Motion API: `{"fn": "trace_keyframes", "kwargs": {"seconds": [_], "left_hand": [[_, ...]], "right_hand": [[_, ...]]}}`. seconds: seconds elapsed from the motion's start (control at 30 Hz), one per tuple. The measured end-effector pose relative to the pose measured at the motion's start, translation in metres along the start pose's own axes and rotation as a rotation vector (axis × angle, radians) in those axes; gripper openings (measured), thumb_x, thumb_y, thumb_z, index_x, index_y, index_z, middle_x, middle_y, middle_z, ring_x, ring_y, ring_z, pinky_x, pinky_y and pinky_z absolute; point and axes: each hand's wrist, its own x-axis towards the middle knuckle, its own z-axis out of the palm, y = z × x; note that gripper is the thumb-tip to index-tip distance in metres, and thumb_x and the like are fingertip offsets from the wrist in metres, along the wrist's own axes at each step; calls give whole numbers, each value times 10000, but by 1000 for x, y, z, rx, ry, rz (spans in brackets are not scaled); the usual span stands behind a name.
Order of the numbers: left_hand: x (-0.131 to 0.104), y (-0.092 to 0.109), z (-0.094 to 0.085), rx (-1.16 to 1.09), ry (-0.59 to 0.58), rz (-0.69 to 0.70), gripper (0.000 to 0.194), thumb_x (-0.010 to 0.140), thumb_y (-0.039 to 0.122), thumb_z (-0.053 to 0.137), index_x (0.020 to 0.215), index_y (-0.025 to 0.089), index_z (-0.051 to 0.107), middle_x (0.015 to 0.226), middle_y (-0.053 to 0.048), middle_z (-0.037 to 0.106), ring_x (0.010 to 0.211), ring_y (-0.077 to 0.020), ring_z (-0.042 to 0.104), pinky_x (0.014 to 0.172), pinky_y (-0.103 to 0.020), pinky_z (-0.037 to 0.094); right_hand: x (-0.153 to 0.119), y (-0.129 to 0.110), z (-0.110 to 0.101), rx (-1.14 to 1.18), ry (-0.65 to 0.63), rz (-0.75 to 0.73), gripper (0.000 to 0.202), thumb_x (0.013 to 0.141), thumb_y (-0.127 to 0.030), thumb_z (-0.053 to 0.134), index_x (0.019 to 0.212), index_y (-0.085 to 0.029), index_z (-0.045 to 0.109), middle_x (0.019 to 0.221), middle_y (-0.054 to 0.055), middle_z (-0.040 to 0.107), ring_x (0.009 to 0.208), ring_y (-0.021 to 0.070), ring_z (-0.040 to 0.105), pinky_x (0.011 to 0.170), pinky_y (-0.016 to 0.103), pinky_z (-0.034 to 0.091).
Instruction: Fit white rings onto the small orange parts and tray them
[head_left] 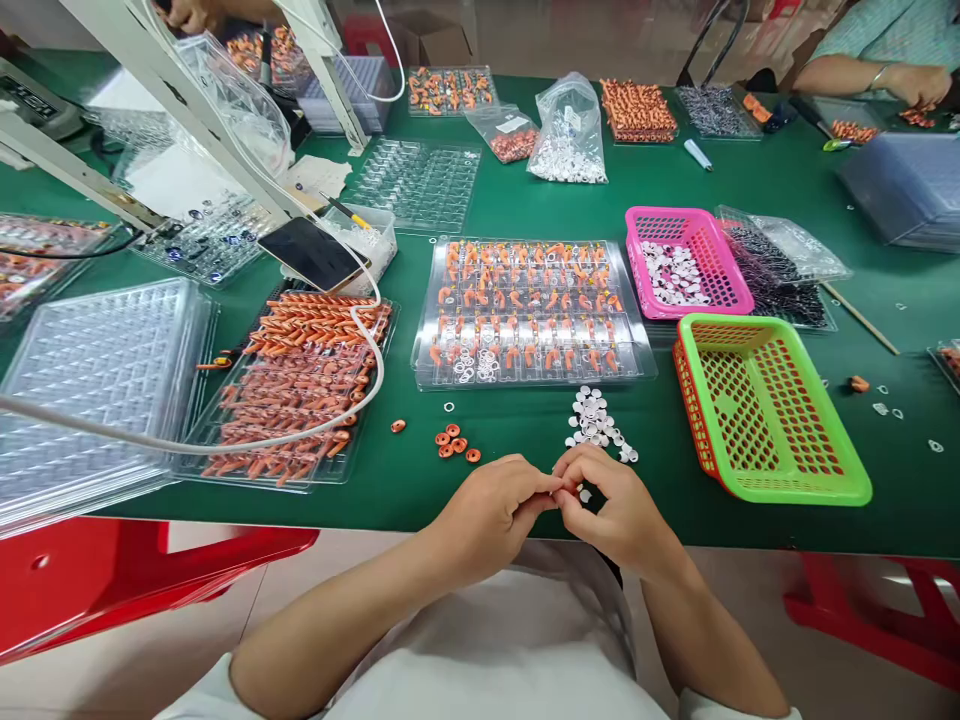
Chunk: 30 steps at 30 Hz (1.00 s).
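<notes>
Close to the table's front edge, my left hand (495, 510) and my right hand (613, 512) meet fingertip to fingertip. Both are closed in a pinch; whatever sits between the tips is too small and covered to make out. A small white piece (584, 494) shows beside my right fingers, and I cannot tell if it is held. Just beyond them lies a loose pile of white round caps (592, 418). To the left are several orange-brown round parts (452, 441) and a single white ring (449, 407). Farther back is a clear tray (421, 345) with rows of orange parts.
A green basket (851, 470) and a pink basket (637, 225) with white pieces stand at right. At left are a tray of orange parts (292, 410), stacked clear trays (97, 350), a white cable (225, 447) and a phone (315, 252). Another person's hand (915, 85) works at far right.
</notes>
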Motion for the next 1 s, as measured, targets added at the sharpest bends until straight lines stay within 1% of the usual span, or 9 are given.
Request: {"fn": "trace_keyframes", "kwargs": {"seconds": [0.17,0.27,0.4,0.5,0.57,0.67,0.83,0.93,1.0], "left_hand": [[-3,0,5,-4,35,-13,197,923,143,544,1033,158,707,838,-61,753,763,-172,639,702,-281,512],[-3,1,1,-53,31,-54,198,912,149,558,1030,178,714,855,-56,756,780,-174,649,718,-287,518],[0,8,-9,-146,-5,-177,188,887,166,599,1018,200,729,897,-48,756,804,-172,667,732,-278,516],[3,11,-15,-254,-3,-291,149,886,201,609,960,205,738,922,-41,760,835,-170,685,759,-266,520],[4,11,-16,-323,15,-356,125,878,218,616,919,195,732,891,-37,760,821,-167,689,749,-259,523],[4,9,-12,-397,35,-420,91,851,229,636,878,176,704,838,-35,739,783,-160,673,711,-252,525],[3,7,-5,-468,50,-465,96,822,253,654,835,162,682,791,-35,710,728,-145,639,657,-240,508],[3,10,-4,-446,78,-456,87,810,238,649,807,162,691,758,-35,715,701,-144,630,635,-238,497],[3,12,-3,-403,103,-429,80,798,218,641,776,162,695,726,-33,710,676,-142,619,620,-237,487]], "right_hand": [[1,1,4,-17,12,-7,167,791,-80,538,704,-215,491,816,16,601,796,176,543,733,325,428],[2,2,6,-14,19,-22,165,799,-87,544,708,-215,493,817,15,605,789,175,543,736,329,429],[1,1,5,22,23,-26,126,846,-138,550,750,-216,526,835,17,623,786,169,563,729,318,442],[-3,1,2,97,-9,27,49,903,-209,538,894,-226,583,875,17,641,799,160,595,722,292,472],[-7,2,1,152,-14,50,72,918,-242,542,968,-232,593,898,16,647,819,158,617,736,279,491],[-13,5,3,162,50,31,69,907,-240,569,970,-238,597,888,9,648,820,157,624,747,275,495],[-17,6,11,147,142,-58,88,892,-181,567,949,-247,586,887,16,648,828,170,617,750,306,490],[-18,5,13,169,170,-90,115,883,-154,563,947,-249,578,884,21,646,835,180,621,748,323,497],[-18,4,14,181,166,-103,126,879,-144,564,948,-249,576,887,21,645,834,181,622,745,325,500]]}}
